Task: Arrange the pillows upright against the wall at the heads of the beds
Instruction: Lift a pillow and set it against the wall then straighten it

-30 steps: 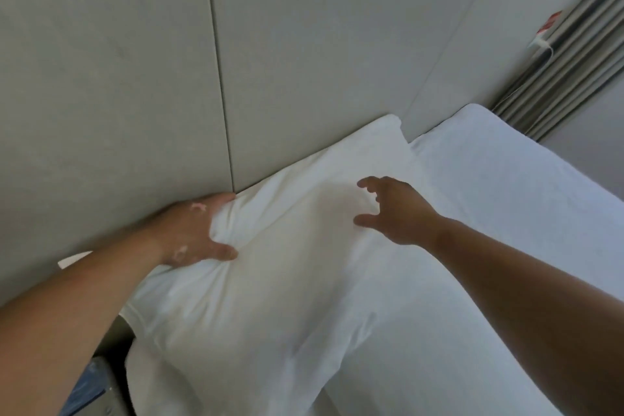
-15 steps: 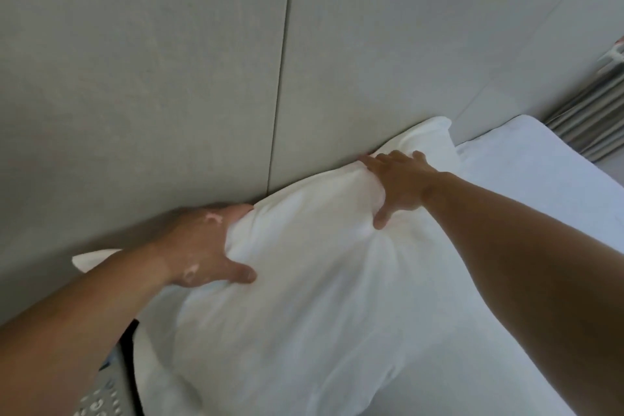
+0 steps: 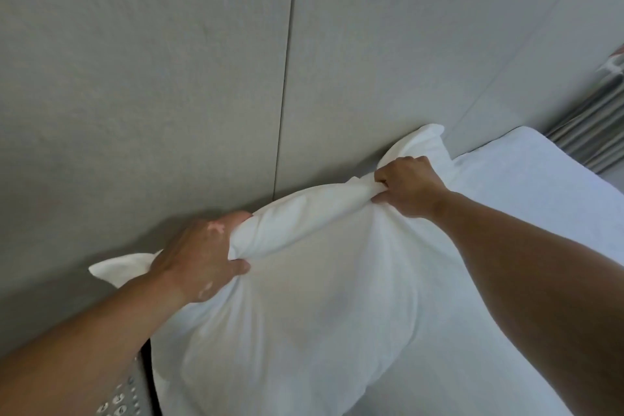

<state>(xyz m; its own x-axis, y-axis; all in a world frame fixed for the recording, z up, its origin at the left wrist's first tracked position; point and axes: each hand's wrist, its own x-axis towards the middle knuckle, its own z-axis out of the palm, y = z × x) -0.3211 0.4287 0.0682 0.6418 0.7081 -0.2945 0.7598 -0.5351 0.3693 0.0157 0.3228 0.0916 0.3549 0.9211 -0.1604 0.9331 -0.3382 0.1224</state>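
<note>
This is a bedroom, quite possibly a hotel room. A bed [image 3: 526, 179] made up in plain white linen runs to a wall [image 3: 169, 78] of large grey fabric-like panels, and a white pillow [image 3: 304, 297] stands at its head edge. Grey pleated curtains [image 3: 587, 132] hang at the far right. A panel of small buttons [image 3: 118, 398], blurred, shows beside the bed's near left corner.

We see a plain white pillow [image 3: 304, 307] with no pattern. The bed [image 3: 540, 192] under it is white too, a bit bluish in the shade. The wall [image 3: 135, 78] is plain grey, with thin dark lines between its panels. The curtain [image 3: 594, 132] in the corner is grey, with long stripes made by its folds.
</note>
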